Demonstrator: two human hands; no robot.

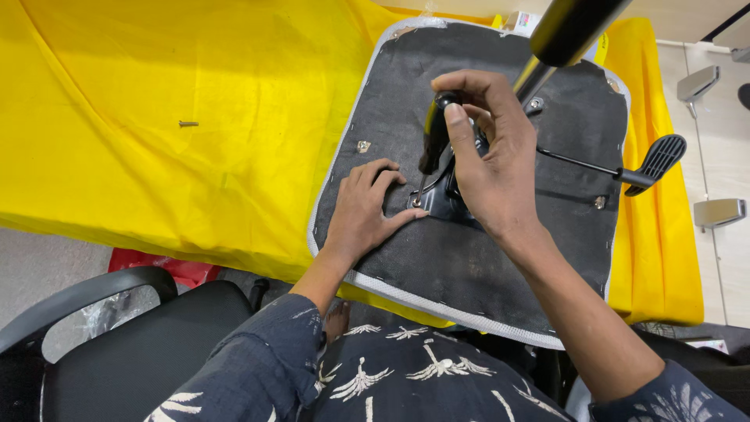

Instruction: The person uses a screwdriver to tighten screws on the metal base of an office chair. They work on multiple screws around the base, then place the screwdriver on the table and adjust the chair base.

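Observation:
An upturned office chair seat, black underside with a grey stapled edge, lies on a table covered in yellow cloth. My right hand grips a black-and-yellow screwdriver, its tip on a screw at the black metal mechanism plate in the seat's middle. My left hand rests flat on the seat beside the tip, fingers steadying the screw area. A black gas-lift column rises from the mechanism behind my right hand.
A lever with a black paddle handle sticks out to the right. A loose screw lies on the yellow cloth at left. A black chair with armrest stands at lower left. Grey chair parts lie on the floor at right.

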